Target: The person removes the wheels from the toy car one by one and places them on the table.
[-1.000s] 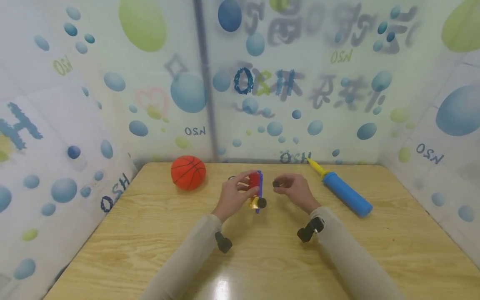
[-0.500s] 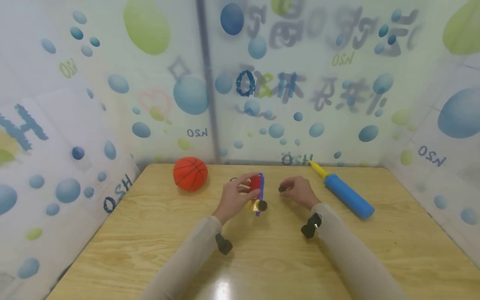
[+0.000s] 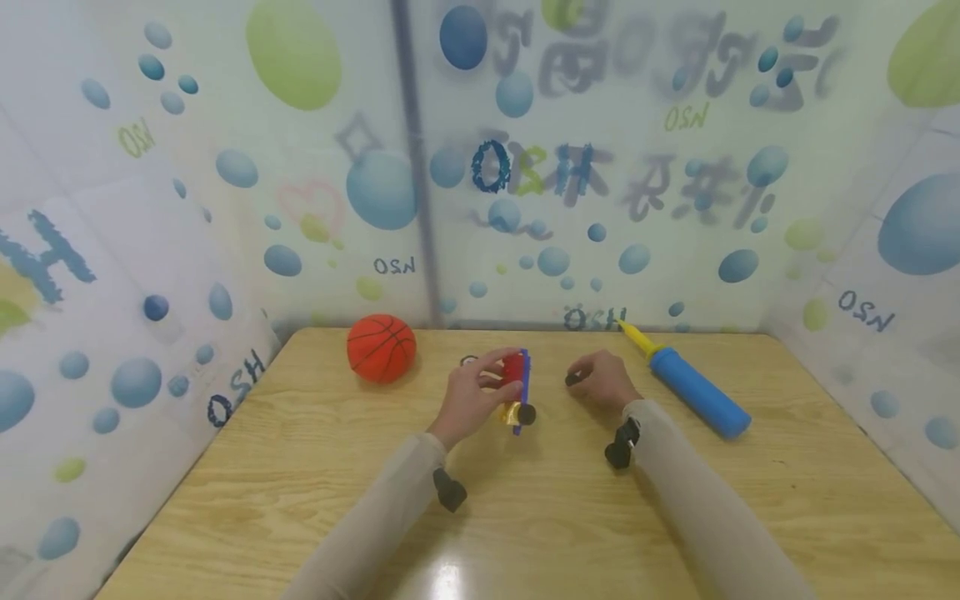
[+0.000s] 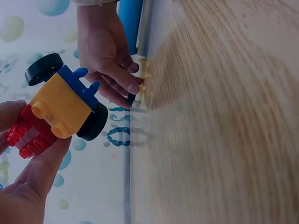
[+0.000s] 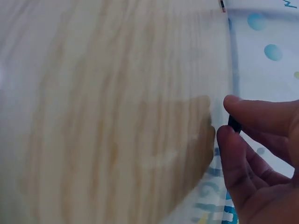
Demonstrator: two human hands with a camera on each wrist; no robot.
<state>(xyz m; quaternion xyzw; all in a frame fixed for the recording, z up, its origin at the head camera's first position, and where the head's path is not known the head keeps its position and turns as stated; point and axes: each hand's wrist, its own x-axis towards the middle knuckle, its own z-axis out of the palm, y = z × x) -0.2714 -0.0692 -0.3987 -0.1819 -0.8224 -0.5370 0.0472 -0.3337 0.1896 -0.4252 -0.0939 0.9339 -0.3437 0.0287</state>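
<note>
My left hand (image 3: 468, 397) grips a toy car (image 4: 63, 105) built from plastic blocks. Red and yellow blocks sit on a blue base, with a black wheel (image 4: 44, 69) at each side of the yellow end in the left wrist view. Fingers cover part of the red blocks. To the right of the car, apart from it, my right hand (image 3: 603, 379) pinches a small black piece (image 5: 234, 123) between thumb and fingertips. Most of that piece is hidden by the fingers; it looks dark and flat-edged in the left wrist view.
A red basketball-patterned ball (image 3: 381, 348) sits at the back left of the wooden table (image 3: 525, 517). Beyond my right hand lies a blue hand pump (image 3: 699, 392) with a yellow nozzle. Behind my left hand a small dark ring (image 3: 468, 360) shows. Patterned sheets enclose the table.
My right hand has drawn away to the right from the toy car, still pinching the black piece. My left hand keeps the car in nearly the same place.
</note>
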